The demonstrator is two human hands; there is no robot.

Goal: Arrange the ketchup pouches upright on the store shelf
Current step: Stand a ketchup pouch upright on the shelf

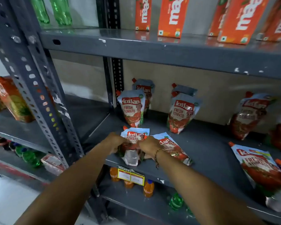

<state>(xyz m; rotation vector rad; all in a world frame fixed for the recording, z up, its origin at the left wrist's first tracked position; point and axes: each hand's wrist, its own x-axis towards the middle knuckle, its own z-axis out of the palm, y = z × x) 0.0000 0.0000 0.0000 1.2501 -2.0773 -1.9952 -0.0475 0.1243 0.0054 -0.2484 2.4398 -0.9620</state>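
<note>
Both hands grip one Kissan ketchup pouch (134, 137) lying flat at the front left of the grey shelf (209, 148). My left hand (116, 141) holds its left side, my right hand (148, 146) its right side. A second flat pouch (173, 148) lies just right of it, partly under my right wrist. Behind stand upright pouches: one (132, 109) at the left with another behind it, one (181, 114) in the middle, a blurred one (248, 114) at the right. Another flat pouch (259, 168) lies at the front right.
Orange Maaza cartons (172, 15) line the shelf above, with green bottles (60, 10) to their left. Orange drink bottles (148, 188) and a yellow price tag (131, 176) sit below. A perforated grey upright post (39, 101) stands at the left, with juice cartons (10, 98) beyond it.
</note>
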